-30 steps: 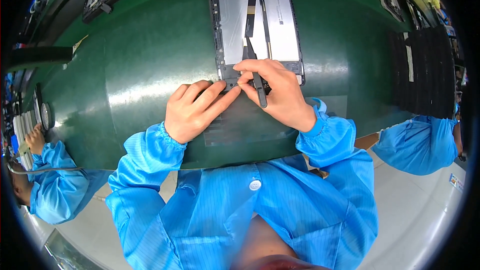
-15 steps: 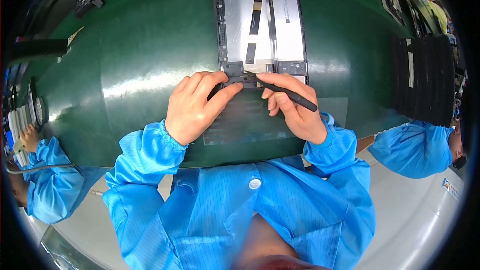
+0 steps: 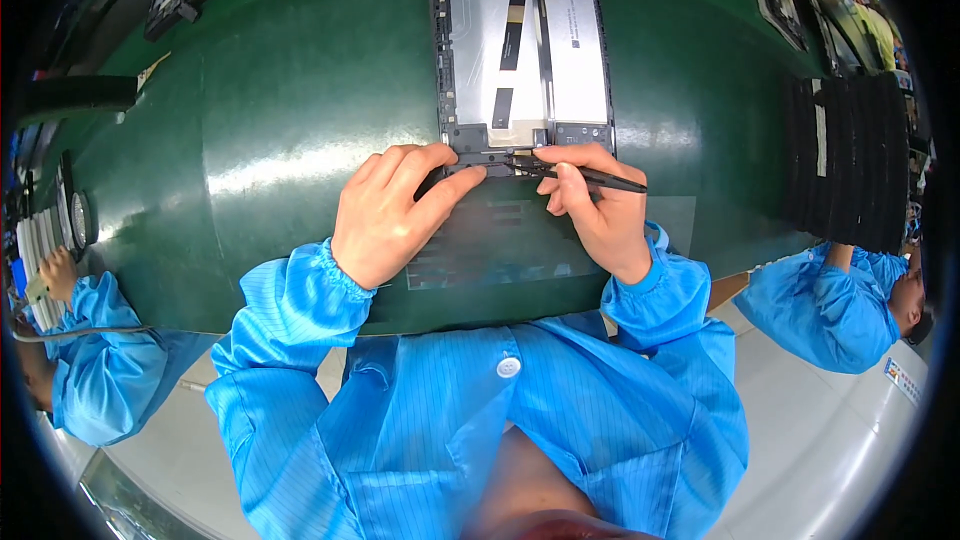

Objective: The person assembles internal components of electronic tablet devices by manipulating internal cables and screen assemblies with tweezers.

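One green table (image 3: 310,90) bears the tablet (image 3: 530,50) above pale flooring (image 3: 800,420).

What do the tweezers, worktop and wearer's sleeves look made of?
Tweezers: dull black, perhaps coated metal or plastic, showing little shine. Worktop: smooth green, possibly rubber or vinyl, with broad glare. Sleeves: satiny, likely synthetic cloth, judging by sheen and creases.

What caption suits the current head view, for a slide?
Left hand touching the near end of an opened tablet on a green table, right hand holding black tweezers there.
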### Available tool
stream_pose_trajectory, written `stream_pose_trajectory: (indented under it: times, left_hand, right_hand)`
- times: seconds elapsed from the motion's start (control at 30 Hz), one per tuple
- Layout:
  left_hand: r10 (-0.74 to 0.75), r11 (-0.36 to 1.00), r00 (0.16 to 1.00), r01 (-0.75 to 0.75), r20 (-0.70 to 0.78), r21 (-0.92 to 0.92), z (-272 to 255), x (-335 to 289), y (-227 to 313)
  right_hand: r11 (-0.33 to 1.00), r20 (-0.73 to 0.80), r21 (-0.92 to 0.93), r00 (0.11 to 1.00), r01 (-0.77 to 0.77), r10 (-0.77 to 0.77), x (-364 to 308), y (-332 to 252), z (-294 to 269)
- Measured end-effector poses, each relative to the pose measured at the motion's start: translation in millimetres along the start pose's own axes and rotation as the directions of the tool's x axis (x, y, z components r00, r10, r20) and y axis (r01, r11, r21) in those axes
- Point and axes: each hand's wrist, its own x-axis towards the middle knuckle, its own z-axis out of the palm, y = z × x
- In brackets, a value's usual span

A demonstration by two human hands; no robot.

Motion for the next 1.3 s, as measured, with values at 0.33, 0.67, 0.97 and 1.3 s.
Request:
stream_pose_trajectory:
  times: [0.33, 0.67, 0.97, 1.3]
  left_hand:
    - [0.028, 0.999, 1.0, -0.028, 0.006, 0.025, -2, -1, -1]
    - [0.089, 0.993, 0.996, -0.089, -0.002, 0.079, -8, -7, -6]
    - [0.13, 0.988, 0.991, -0.127, -0.032, 0.085, -4, -7, -11]
    - [0.327, 0.944, 0.925, -0.328, 0.194, -0.032, 11, -32, 12]
  right_hand:
    - [0.996, -0.067, 0.044, 0.995, 0.075, -0.072, 2, 5, -6]
    - [0.93, 0.238, -0.13, 0.921, 0.343, -0.307, 7, 8, 5]
    - [0.987, 0.279, -0.098, 0.955, 0.131, -0.099, 8, -3, 3]
    - [0.994, 0.242, 0.073, 0.968, -0.077, 0.058, -30, 26, -22]
